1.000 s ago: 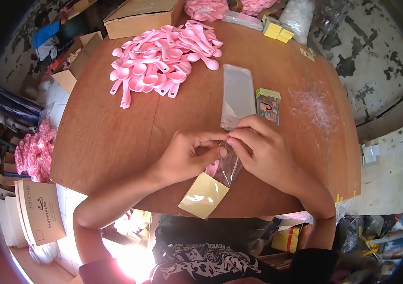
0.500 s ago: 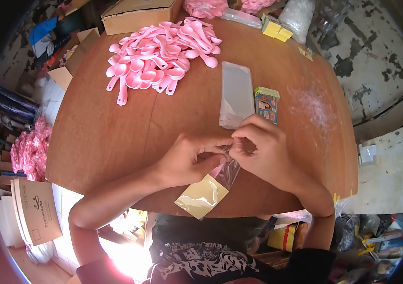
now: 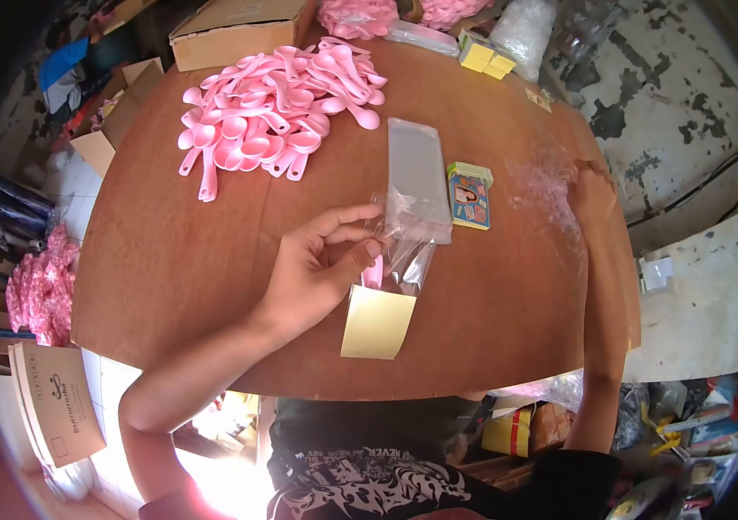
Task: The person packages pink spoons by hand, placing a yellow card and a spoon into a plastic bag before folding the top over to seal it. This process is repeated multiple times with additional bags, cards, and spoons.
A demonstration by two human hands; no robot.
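My left hand [image 3: 321, 264] pinches the upper left edge of a clear plastic bag [image 3: 412, 260] between thumb and fingers. Inside the bag, a pale yellow card [image 3: 378, 325] fills the bottom, and part of a pink spoon [image 3: 372, 275] shows above it. Over at the table's right side, my right hand [image 3: 592, 182] is beside a loose heap of clear plastic strips [image 3: 547, 186]; its fingers are too indistinct to read. Behind the held bag lies a stack of flat clear bags [image 3: 415, 165], with a stack of small printed cards [image 3: 469, 199] to its right.
A big pile of pink spoons [image 3: 278, 113] covers the table's far left part. Behind it stand a cardboard box [image 3: 243, 35] and bagged pink items [image 3: 356, 16]. Small yellow boxes [image 3: 485, 59] sit at the far edge beside a bulging clear bag [image 3: 523, 35].
My right hand has left the bag and swung right to the plastic strips. My left hand keeps the bag, now farther left with the card hanging straighter. The camera view has shifted slightly.
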